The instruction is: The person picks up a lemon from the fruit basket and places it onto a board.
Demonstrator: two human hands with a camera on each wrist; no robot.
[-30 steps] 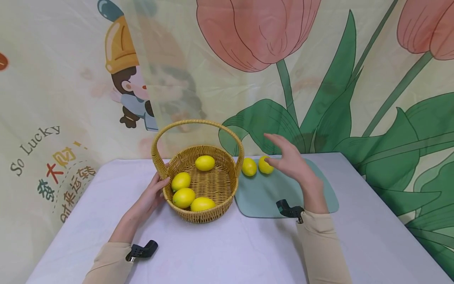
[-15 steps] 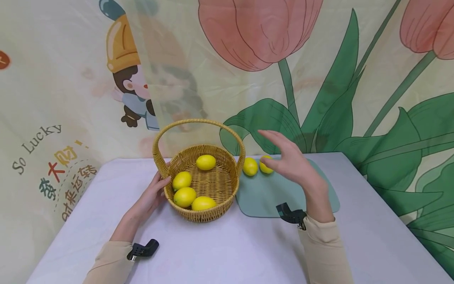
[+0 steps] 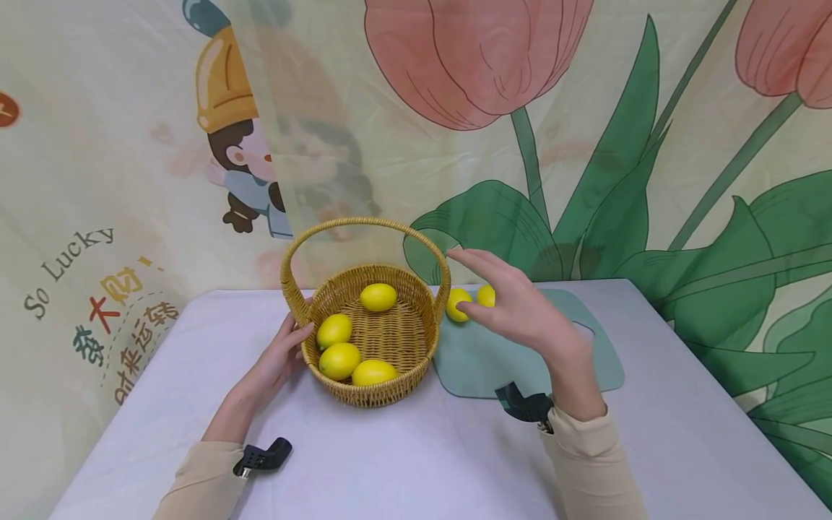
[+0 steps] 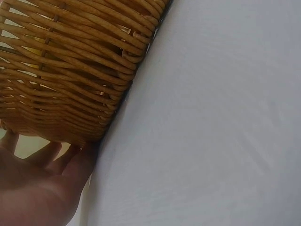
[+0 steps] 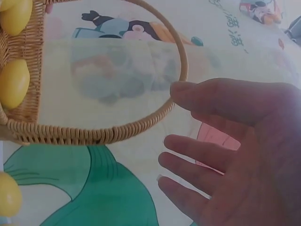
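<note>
A: "On my head feed I've got a cloth backdrop [image 3: 130, 180] printed with pink tulips [image 3: 474, 65], rising behind the basket [image 3: 370, 396]; the worktop [image 3: 403, 462] beneath it is white. How's the left side?"

B: "The left hand [image 3: 276, 361] rests against the basket's left wall. From the left wrist I see its fingers reaching up to the weave, touching it rather than clenched."

A: "And the other?"

B: "The right hand [image 3: 520, 303] hangs in the air to the basket's right, released, fingers extended and thumb apart. Its fingertips are near the arched handle [image 3: 365, 221]; I can't tell whether they touch it."

A: "What do you count inside?"

B: "Four lemons [image 3: 339, 361]: one toward the basket's back, three along its left and front. Two more lemons [image 3: 458, 305] lie just right of the basket, on a grey-green mat [image 3: 481, 368]; the right hand partly hides one from my head feed. Both forearms wear beige sleeves [image 3: 588, 462]."
</note>
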